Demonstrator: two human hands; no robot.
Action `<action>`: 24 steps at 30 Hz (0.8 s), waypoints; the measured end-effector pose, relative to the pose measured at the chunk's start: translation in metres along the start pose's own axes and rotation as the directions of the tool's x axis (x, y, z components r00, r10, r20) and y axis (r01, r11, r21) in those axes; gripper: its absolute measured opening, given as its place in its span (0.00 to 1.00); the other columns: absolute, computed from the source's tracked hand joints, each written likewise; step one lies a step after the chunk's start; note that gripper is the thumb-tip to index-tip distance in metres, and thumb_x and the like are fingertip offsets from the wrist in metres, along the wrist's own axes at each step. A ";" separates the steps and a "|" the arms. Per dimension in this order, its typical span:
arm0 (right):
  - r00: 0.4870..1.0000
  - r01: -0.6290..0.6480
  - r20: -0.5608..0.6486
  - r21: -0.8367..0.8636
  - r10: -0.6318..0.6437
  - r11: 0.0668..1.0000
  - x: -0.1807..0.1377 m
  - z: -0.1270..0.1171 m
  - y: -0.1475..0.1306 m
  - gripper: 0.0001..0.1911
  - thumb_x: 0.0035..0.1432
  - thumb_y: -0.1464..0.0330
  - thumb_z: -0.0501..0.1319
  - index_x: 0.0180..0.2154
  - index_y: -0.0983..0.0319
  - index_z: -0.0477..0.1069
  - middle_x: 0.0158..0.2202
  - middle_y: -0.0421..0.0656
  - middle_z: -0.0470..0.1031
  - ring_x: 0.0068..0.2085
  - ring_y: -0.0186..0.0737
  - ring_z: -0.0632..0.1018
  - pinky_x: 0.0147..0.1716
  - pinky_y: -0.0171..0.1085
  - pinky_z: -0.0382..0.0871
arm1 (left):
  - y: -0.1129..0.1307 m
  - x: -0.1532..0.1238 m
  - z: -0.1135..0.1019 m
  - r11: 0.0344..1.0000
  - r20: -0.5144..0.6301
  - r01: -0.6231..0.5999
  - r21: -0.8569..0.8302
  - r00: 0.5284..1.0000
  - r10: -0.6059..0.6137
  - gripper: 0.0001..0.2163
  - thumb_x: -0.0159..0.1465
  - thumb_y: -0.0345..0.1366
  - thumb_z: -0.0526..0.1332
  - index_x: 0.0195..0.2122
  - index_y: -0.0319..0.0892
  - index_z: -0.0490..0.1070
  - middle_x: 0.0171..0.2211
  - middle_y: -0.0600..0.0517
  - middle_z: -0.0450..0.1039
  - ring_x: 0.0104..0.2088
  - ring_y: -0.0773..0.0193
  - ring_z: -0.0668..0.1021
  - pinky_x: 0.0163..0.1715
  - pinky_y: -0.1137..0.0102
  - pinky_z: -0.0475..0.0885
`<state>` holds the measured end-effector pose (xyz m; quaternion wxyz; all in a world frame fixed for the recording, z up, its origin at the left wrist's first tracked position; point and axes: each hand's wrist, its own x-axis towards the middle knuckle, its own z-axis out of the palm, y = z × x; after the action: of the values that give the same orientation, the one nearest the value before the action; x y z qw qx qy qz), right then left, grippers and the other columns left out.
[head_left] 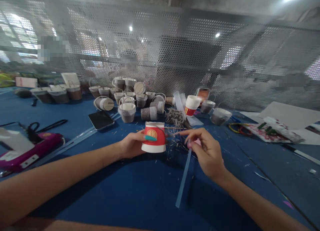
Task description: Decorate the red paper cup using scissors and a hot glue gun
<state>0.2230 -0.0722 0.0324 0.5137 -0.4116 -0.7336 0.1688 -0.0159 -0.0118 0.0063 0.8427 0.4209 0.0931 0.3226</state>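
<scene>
My left hand (pixel 133 144) is closed around the side of a red and white paper cup (pixel 157 142) with a gold emblem. The cup is upside down, its wide rim facing me, held just above the table. A teal-coloured thumbnail shows across its front. To the right of the cup, my right hand (pixel 206 151) is closed on what looks like a small pink glue gun (pixel 196 142), mostly hidden by the fingers. A long translucent glue stick (pixel 183 179) slants down from it toward me. The right index finger points left toward the cup, apart from it.
Several twine-wrapped little buckets (pixel 127 113) stand or lie behind the hands. A bundle of grey twine (pixel 174 117) and a stack of paper cups (pixel 192 106) are beyond the cup. A phone (pixel 101 120) and a purple power strip (pixel 32 151) lie left; wrapped red-and-white bits (pixel 275 131) lie right.
</scene>
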 end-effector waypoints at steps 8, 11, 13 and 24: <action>0.941 -0.266 -0.089 -0.791 0.325 0.551 0.007 -0.013 0.015 0.18 0.44 0.67 0.59 0.39 0.64 0.60 0.43 0.56 0.62 0.46 0.61 0.67 0.42 0.55 0.62 | -0.002 0.001 -0.005 1.000 -0.246 0.017 0.021 0.969 -0.012 0.24 0.49 0.35 0.69 0.46 0.35 0.70 0.35 0.48 0.78 0.35 0.63 0.78 0.38 0.68 0.68; 0.871 -0.231 0.009 -0.875 0.491 0.426 0.004 -0.016 0.014 0.21 0.39 0.69 0.62 0.39 0.65 0.62 0.40 0.56 0.65 0.42 0.60 0.70 0.38 0.51 0.64 | -0.003 0.002 -0.003 0.999 -0.257 -0.019 0.044 0.966 0.029 0.23 0.46 0.33 0.71 0.44 0.34 0.72 0.36 0.46 0.78 0.35 0.61 0.78 0.42 0.65 0.68; 0.848 -0.214 0.031 -0.894 0.530 0.393 0.003 -0.015 0.014 0.25 0.37 0.73 0.62 0.41 0.66 0.61 0.41 0.57 0.65 0.42 0.60 0.71 0.37 0.48 0.65 | -0.003 0.002 -0.002 0.998 -0.268 -0.035 0.053 0.962 0.048 0.22 0.47 0.33 0.70 0.44 0.35 0.72 0.37 0.46 0.78 0.37 0.60 0.78 0.45 0.64 0.67; 0.966 -0.234 -0.139 -0.820 0.216 0.522 0.013 -0.014 0.039 0.23 0.45 0.69 0.59 0.43 0.65 0.53 0.35 0.51 0.69 0.37 0.53 0.72 0.42 0.50 0.62 | -0.004 0.001 -0.002 0.996 -0.075 0.004 0.085 0.997 0.002 0.21 0.53 0.35 0.66 0.48 0.35 0.70 0.42 0.43 0.78 0.43 0.57 0.78 0.47 0.63 0.68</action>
<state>0.2506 -0.0416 0.0202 0.2394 -0.6976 -0.6614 -0.1362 -0.0143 -0.0115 0.0025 0.8202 0.4438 0.1383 0.3334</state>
